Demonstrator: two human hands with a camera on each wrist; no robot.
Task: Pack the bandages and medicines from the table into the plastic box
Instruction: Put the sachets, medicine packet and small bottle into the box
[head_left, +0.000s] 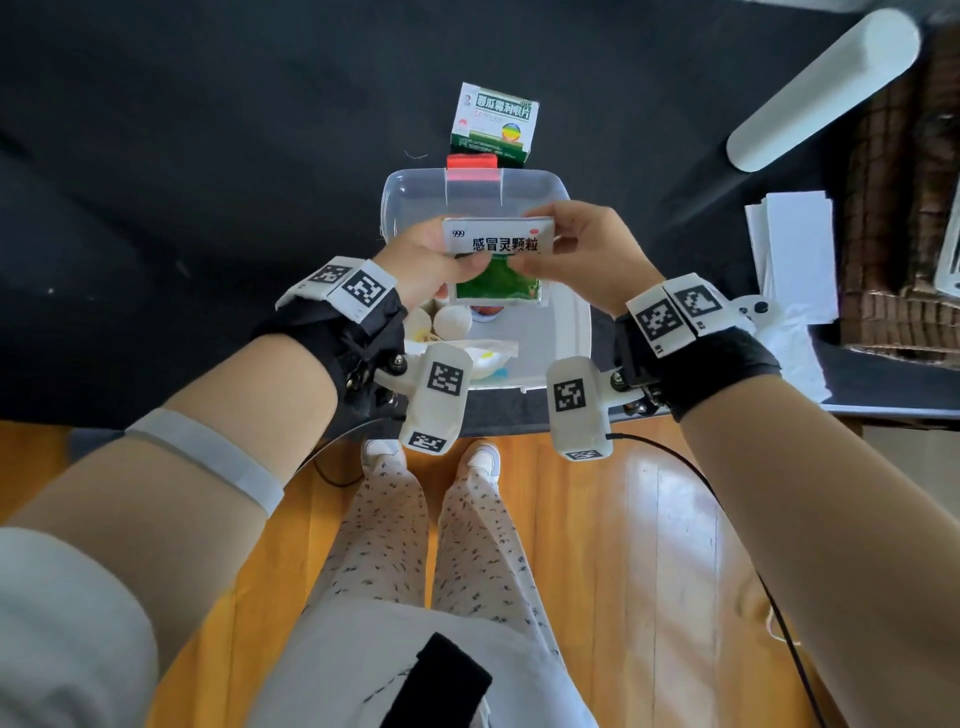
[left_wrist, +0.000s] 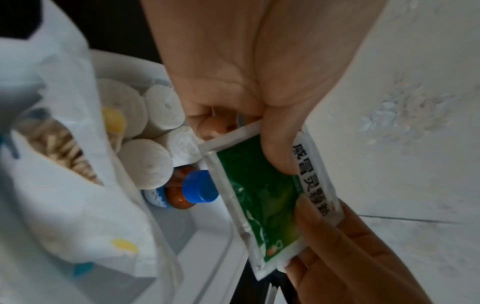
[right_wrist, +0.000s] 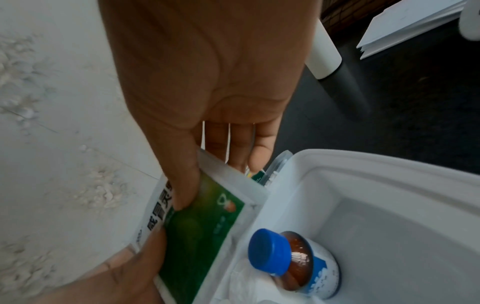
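A green and white medicine sachet is held up over the open white plastic box. My left hand pinches its left edge and my right hand pinches its right edge. In the left wrist view the sachet hangs beside several white bandage rolls and a brown bottle with a blue cap inside the box. The right wrist view shows the sachet over the box wall, with the bottle below. A green and white medicine carton stands on the black table behind the box.
The box's clear lid stands open at the back with a red latch. A plastic bag of cotton swabs lies in the box's left part. A white cylinder, white papers and a brown woven basket sit at the right.
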